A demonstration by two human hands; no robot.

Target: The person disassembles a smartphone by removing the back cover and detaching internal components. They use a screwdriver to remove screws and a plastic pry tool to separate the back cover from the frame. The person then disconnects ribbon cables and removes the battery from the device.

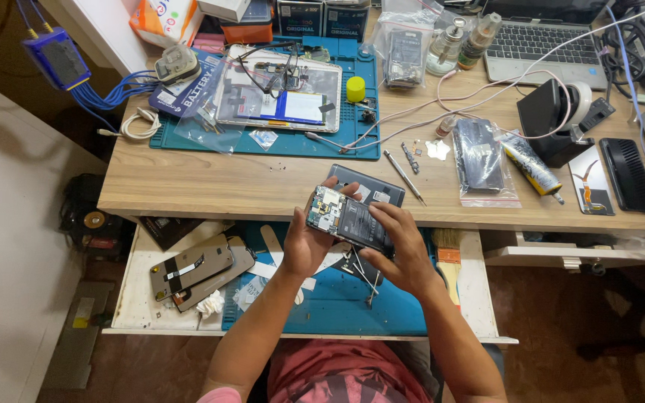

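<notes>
I saw both grips, left hand (pixel 306 242) and right hand (pixel 404 250), clamped on one opened phone (pixel 347 219); two screens (pixel 199 272) lay in the drawer (pixel 132 298).

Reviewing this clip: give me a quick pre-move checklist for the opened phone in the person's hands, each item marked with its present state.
1. Opened phone held by both hands: ok.
2. Left hand supports the board end: ok.
3. Right hand grips the battery end: ok.
4. Back cover lies on the desk behind the phone, apart from it: ok.
5. Tweezers lie in the open drawer below the hands: ok.
6. All screws removed: cannot tell.
</notes>
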